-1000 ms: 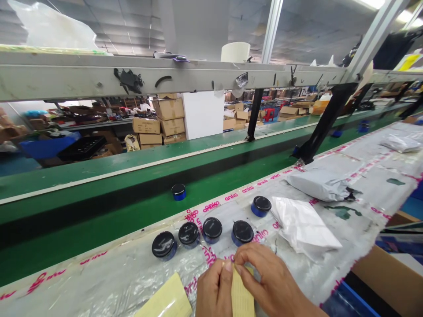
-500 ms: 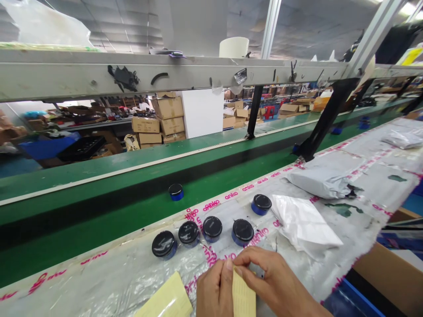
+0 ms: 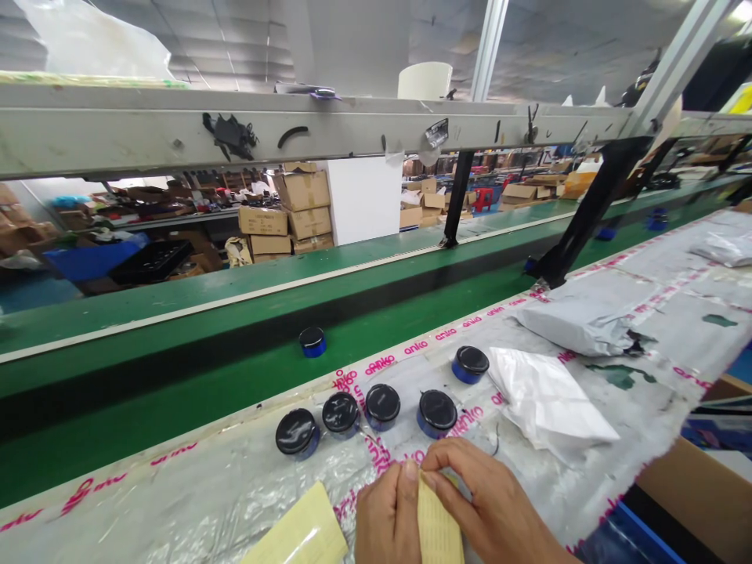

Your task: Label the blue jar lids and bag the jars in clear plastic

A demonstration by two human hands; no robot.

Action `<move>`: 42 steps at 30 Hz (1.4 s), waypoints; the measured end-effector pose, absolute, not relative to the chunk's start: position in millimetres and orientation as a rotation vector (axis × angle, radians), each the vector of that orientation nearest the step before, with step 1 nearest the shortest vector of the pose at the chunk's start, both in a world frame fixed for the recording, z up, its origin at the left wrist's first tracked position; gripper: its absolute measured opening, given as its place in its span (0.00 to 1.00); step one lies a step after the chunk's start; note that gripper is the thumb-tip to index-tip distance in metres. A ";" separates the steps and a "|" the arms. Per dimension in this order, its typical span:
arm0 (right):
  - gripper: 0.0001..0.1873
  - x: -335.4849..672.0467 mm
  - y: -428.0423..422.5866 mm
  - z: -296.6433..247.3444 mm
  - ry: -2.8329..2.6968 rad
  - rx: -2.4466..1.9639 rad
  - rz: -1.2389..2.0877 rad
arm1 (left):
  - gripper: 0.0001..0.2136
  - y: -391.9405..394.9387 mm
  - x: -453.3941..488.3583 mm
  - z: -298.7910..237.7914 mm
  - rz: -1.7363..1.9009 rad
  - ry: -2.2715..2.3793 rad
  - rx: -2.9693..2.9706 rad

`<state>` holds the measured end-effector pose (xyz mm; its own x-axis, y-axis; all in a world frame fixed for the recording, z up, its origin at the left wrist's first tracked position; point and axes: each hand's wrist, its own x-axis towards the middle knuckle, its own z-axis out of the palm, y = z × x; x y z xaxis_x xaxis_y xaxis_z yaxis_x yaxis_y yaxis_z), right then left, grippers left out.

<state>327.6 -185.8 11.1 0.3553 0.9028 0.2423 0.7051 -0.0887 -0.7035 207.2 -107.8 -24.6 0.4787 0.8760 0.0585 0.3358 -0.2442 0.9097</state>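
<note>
At the bottom middle, my left hand (image 3: 388, 513) and my right hand (image 3: 485, 497) pinch the top end of a pale yellow sheet (image 3: 435, 525) that looks like label backing paper with fine printed lines. The fingertips of both hands meet there and hide whatever else they may hold. Another yellow sheet (image 3: 302, 533) with a glossy face lies to the left of my left hand. Just beyond my hands stand several round containers with black tops and blue sides, the nearest container (image 3: 437, 413) close to my right fingertips and another container (image 3: 297, 433) farther left.
A plastic-wrapped table (image 3: 193, 501) with pink lettering borders a green conveyor belt (image 3: 235, 384), which carries one more round container (image 3: 312, 341). White bags (image 3: 546, 399) and a grey packet (image 3: 579, 323) lie on the right. Black posts (image 3: 581, 215) support a shelf beam (image 3: 352, 129) above.
The view has shifted slightly, so things appear a little farther right. Both hands keep their pinch at the top of the yellow sheet; the containers stay in place.
</note>
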 end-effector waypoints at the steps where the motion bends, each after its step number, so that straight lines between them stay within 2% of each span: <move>1: 0.10 328.1 -185.9 9.8 -1.416 -1.842 0.300 | 0.26 -107.9 207.4 -25.1 0.723 1.012 1.777; 12: 0.08 319.3 -187.8 -3.7 -1.413 -1.700 0.033 | 0.27 -106.0 208.3 -21.6 0.677 0.912 1.631; 18: 0.09 325.3 -190.8 5.4 -1.040 -1.677 0.304 | 0.21 -110.1 205.7 -19.4 0.777 1.138 1.639; 23: 0.22 354.6 -182.0 18.5 -0.506 -1.589 0.499 | 0.20 -108.3 213.9 -26.1 0.991 0.796 2.040; 27: 0.29 370.8 -178.6 16.5 -0.298 -1.465 0.678 | 0.20 -114.5 228.7 -37.6 1.003 0.798 2.302; 33: 0.29 376.8 -178.7 6.6 -0.315 -1.388 0.821 | 0.19 -117.3 243.8 -48.0 0.864 0.792 2.416; 40: 0.33 381.9 -171.2 6.9 -0.328 -1.466 0.830 | 0.20 -118.4 249.0 -69.3 0.986 0.802 2.394; 42: 0.30 382.4 -170.9 8.2 -0.363 -1.503 0.825 | 0.20 -119.2 248.6 -69.4 1.013 0.822 2.377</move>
<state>382.4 -170.9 8.2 0.6874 0.6730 -0.2729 -0.2530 -0.1303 -0.9587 248.6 -119.2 -69.4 0.5581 0.6632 0.4987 0.3513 -0.7333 0.5821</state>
